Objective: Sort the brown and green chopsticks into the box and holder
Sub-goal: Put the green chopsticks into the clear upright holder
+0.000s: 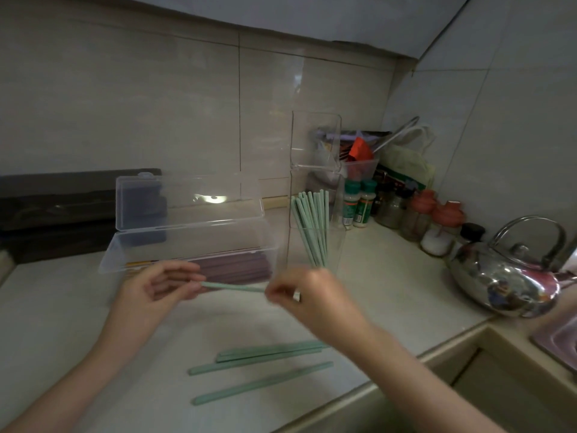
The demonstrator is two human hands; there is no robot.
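Green chopstick [232,287] is pinched at its ends by left hand [156,285] and right hand [299,292], clear box [187,242] at 11 o'clock, holder [335,242] at 1 o'clock.

The pale stone counter [390,276] carries a clear plastic box [187,245] with its lid open toward the back left. A tall clear plastic holder [338,242] stands just beside it. Several loose mint-green chopsticks [259,359] lie near the front edge. Small spice bottles [362,201] fill the back right corner, and a shiny steel kettle [505,276] sits at the right edge.
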